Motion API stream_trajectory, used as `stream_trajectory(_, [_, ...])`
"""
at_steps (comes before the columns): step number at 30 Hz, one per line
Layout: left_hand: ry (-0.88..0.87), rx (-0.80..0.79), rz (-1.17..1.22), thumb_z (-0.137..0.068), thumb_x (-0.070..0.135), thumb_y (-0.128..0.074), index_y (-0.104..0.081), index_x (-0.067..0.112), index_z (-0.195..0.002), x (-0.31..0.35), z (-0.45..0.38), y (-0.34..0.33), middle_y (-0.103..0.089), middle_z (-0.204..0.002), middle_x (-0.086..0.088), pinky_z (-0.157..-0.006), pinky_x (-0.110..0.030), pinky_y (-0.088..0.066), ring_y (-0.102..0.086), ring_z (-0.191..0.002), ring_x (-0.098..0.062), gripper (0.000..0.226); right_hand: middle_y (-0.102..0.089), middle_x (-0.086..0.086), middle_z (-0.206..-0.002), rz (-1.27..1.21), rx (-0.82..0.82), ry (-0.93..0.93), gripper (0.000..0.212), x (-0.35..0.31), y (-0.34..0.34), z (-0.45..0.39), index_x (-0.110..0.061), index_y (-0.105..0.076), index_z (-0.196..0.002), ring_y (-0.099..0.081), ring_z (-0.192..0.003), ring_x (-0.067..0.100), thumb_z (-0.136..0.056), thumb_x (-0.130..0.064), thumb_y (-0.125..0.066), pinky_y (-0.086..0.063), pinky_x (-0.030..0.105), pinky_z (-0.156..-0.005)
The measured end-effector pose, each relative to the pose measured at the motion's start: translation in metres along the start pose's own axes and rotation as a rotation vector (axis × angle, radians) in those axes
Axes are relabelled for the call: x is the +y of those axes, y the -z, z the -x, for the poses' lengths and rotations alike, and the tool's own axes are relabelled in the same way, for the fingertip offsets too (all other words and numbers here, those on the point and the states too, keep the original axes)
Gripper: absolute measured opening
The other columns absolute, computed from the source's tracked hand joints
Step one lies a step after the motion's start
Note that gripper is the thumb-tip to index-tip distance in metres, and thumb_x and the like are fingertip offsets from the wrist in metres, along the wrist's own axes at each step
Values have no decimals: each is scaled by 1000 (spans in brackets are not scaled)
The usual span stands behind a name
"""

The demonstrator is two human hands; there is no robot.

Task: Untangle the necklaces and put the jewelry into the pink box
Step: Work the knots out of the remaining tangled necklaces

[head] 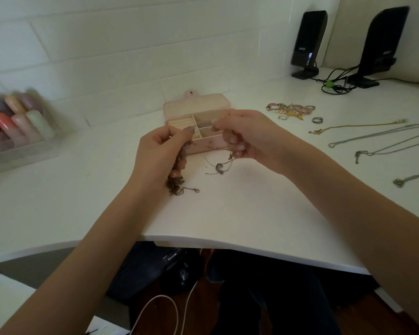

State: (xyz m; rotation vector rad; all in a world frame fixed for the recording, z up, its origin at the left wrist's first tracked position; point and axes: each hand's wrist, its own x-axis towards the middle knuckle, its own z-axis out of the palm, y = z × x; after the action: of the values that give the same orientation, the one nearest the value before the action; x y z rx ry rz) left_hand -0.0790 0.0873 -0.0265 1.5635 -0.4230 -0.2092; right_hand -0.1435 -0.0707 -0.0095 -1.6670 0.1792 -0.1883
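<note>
Looking down from the head camera, two bare forearms reach over the near edge of a white table (pixel 228 213). The left hand (pixel 159 147) pinches the top of a tangled clump of chains (pixel 177 174) between thumb and fingers; the clump hangs down along the palm, and its lower end, with a lobster clasp (pixel 196 190), rests on the table. The right hand (pixel 247 134) is curled around a thinner chain strand (pixel 219 165) that trails down to the table in a loose loop. The hands are held just apart, so the tangle's long axis runs from high at the fingertips to low toward the near edge.

The open pink box (pixel 205 143) stands directly behind both hands, toward the wall edge, its cream compartments showing between the thumbs; it looks about equally near to either hand.

Toward the right edge lie straightened necklaces (pixel 377 135), two rings (pixel 317 120) and a heap of bracelets (pixel 288 110). Black speakers (pixel 309 42) stand at the far right corner, and a clear organiser of coloured bottles (pixel 17 117) sits at the left edge.
</note>
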Motion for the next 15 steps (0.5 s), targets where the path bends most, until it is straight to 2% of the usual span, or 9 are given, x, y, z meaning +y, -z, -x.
stream_trajectory(4, [-29, -34, -21, -89, 22, -64, -55, 14, -71, 0, 1, -1, -42, -42, 3, -36, -19, -26, -36, -36, -14, 22, -36, -6, -49, 14, 1, 40, 15, -2, 1, 1, -12, -59, -80, -27, -43, 10, -92, -21, -60, -21, 23, -48])
stream_trajectory(7, [-51, -66, -23, -90, 24, -62, -57, 12, -70, 2, 2, -2, -37, -37, 7, -36, -19, -26, -36, -34, -15, 24, -35, -5, -49, -133, -49, 30, 17, -4, 0, 2, -12, -57, -80, -27, -46, 10, -94, -20, -55, -22, 26, -53])
stream_trajectory(11, [-62, -132, 1, -91, 23, -59, -55, 7, -69, 4, 5, -3, -36, -35, 8, -36, -17, -26, -36, -31, -15, 28, -33, -6, -49, -357, -118, -5, 16, -6, 2, 4, -12, -55, -82, -29, -44, 8, -96, -19, -52, -45, 26, -66])
stream_trajectory(13, [-57, -162, 31, -92, 19, -58, -53, 5, -70, 6, 6, -4, -45, -39, 9, -36, -16, -29, -40, -31, -12, 26, -31, -5, -50, -378, -105, -3, 16, -7, 2, 4, -10, -56, -83, -27, -42, 7, -96, -19, -52, -48, 22, -58])
stream_trajectory(15, [-51, -185, 45, -91, 15, -57, -54, 6, -68, 7, 7, -4, -53, -45, 9, -36, -15, -32, -43, -32, -11, 25, -31, -5, -51, -394, -81, -4, 16, -7, 3, 3, -9, -56, -84, -24, -41, 6, -96, -18, -53, -43, 19, -48])
